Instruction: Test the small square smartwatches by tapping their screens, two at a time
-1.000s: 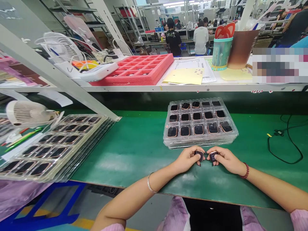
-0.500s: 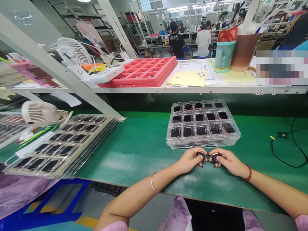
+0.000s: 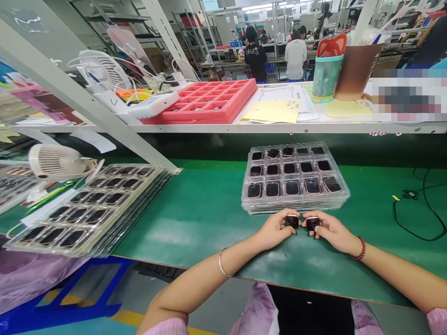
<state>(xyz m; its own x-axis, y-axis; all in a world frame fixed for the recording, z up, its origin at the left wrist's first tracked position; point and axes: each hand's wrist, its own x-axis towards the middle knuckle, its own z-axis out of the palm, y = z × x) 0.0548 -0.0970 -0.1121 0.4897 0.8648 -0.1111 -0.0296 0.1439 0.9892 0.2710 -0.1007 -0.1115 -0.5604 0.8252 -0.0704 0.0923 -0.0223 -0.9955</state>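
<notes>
On the green-topped workbench point(image 3: 195, 232), just in front of a stack of clear plastic compartment trays point(image 3: 295, 204), the left hand point(image 3: 275, 232) grips a small square watch-like piece with a black face and gold-toned rim point(image 3: 292, 221) between thumb and fingers, and the right hand point(image 3: 333, 232) is closed the same way on a matching dark square piece with a rounded rim point(image 3: 312, 224). Both are pinched near their edges, faces upward and nearly side by side, so a small inward move could knock rim against rim and chip or scratch one. The smooth faces could also slide out if either thumb eases off, though the bench close below would make the drop short. Thumbs touching the faces could smudge them. In the top tray, a piece in the back row point(image 3: 273, 153) sits askew; a bump from the fingers, so near the tray's front edge, could shift it further or jog the stack. The two right-hand pockets of that row look duller, and whether they are filled I cannot tell; misjudging them could lead to a piece being set on top of another.
</notes>
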